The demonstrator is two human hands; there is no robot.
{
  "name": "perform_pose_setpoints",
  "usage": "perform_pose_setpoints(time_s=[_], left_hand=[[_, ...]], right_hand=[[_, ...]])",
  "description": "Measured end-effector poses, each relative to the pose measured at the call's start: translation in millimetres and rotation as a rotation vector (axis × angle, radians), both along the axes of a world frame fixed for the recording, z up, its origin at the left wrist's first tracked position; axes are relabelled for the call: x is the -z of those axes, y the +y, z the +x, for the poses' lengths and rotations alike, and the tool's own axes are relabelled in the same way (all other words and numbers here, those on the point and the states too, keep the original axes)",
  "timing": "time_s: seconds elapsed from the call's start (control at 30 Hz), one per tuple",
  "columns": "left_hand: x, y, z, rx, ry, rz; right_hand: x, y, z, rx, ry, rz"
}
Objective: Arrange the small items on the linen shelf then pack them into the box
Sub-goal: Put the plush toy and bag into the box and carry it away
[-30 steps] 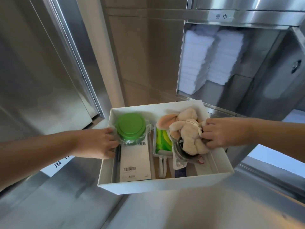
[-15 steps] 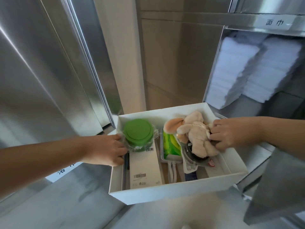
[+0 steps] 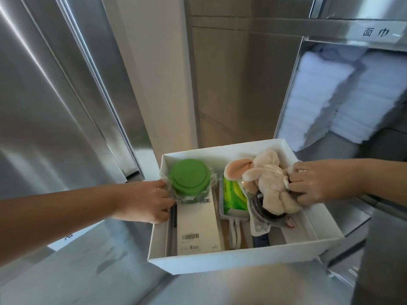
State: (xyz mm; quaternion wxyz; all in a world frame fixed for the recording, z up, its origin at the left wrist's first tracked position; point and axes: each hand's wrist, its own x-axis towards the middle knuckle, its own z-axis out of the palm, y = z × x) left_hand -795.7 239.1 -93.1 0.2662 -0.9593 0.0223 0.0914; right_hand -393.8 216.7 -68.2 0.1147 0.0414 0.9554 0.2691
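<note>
**Q:** What has altered within the last second?

**A:** The white open-topped cardboard box (image 3: 231,258) is now further from the stacked white folded towels (image 3: 326,100) than it was. The towel compartment has slid to the right edge of the view, and the brushed-steel cabinet doors (image 3: 44,111) fill more of the left. The contents have not shifted.

**Q:** How do the hands hold it?

**A:** The left hand (image 3: 145,202) curls its fingers round the box's left wall, thumb against the plastic-wrapped round green lidded tub (image 3: 189,179). The right hand (image 3: 317,183) bunches its fingers and pinches the beige plush rabbit toy (image 3: 271,179), which lies on top of the other items at the right side. They probably clamp the right wall beneath as well, but that part is hidden.

**Q:** What does this mean for the task?

**A:** The tub, the flat white carton with barcodes (image 3: 197,225), the green printed packet (image 3: 233,194) and the toy all lie inside the box. Packing therefore looks complete. The step in hand is judged to be carrying the filled box away from the linen shelf, with both grips unchanged.
</note>
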Motion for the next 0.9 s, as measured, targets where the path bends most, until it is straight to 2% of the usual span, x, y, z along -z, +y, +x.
perform_pose_setpoints(time_s=[0.37, 0.53, 0.9], left_hand=[[3, 33, 35, 0.043, 0.048, -0.044], [0, 58, 48, 0.007, 0.073, -0.001], [-3, 104, 75, -0.116, 0.081, 0.027]], right_hand=[[15, 6, 36, 0.084, 0.008, -0.048], [12, 39, 48, 0.073, 0.006, 0.011], [13, 128, 75, -0.009, 0.013, -0.007]])
